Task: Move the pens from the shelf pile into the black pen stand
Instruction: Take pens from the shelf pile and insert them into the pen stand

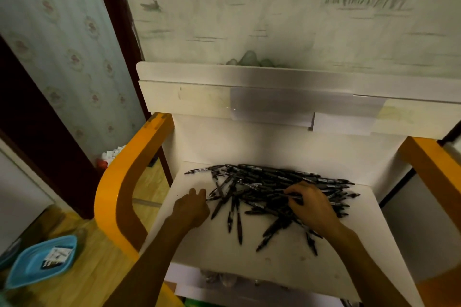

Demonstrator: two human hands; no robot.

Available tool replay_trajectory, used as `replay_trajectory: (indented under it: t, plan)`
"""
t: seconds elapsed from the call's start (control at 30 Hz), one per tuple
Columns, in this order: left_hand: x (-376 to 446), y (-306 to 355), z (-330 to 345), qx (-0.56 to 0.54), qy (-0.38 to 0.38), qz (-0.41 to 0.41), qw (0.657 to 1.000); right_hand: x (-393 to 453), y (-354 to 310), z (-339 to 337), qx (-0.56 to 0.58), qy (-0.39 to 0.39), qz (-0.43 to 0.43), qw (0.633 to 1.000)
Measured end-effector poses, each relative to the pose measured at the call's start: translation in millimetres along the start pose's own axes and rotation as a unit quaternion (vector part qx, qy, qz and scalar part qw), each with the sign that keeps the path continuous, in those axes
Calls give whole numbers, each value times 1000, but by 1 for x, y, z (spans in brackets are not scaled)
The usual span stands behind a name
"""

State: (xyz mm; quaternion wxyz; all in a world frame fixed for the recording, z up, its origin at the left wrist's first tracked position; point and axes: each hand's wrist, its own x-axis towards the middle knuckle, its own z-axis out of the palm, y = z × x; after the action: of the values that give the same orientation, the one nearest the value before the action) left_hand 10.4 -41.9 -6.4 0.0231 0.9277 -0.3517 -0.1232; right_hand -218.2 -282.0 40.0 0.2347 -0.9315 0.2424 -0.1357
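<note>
A big pile of black pens [264,187] lies spread over the white shelf [224,244]. My right hand [311,204] rests on the right part of the pile, its fingertips pinched around one pen. My left hand [192,207] sits on the bare shelf at the pile's left edge, fingers curled, its tips touching the end of a pen; I cannot tell whether it grips it. No black pen stand shows in this view.
Orange wooden side rails [119,194] frame the shelf on the left and right [434,164]. A raised white back panel [274,97] stands behind it. A blue tray [40,260] lies on the wooden floor at lower left.
</note>
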Motion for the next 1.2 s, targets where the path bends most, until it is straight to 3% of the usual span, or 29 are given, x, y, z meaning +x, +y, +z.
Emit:
replay_trajectory:
  t: [0.13, 0.33, 0.5, 0.63, 0.87, 1.03, 1.2]
  plan:
    - [-3, -1, 3, -23, 50, -58, 997, -1, 3, 0, 2, -3, -3, 1000]
    - [14, 18, 2, -231, 116, -132, 957, -5, 3, -3, 14, 8, -1, 1000]
    - [35, 34, 1, -347, 79, -201, 913, -7, 3, -10, 21, 15, 2, 1000]
    - [47, 39, 5, -348, 59, -229, 907, -12, 11, -17, 22, 28, 5, 999]
    - [61, 40, 9, -373, 44, -241, 895, -19, 25, -28, 10, 36, 19, 999]
    - [61, 35, 12, -356, 50, -226, 905, -18, 26, -26, 11, 33, 19, 999]
    - [59, 27, 15, -314, 44, -122, 940, -14, 21, -23, 19, 30, 16, 999]
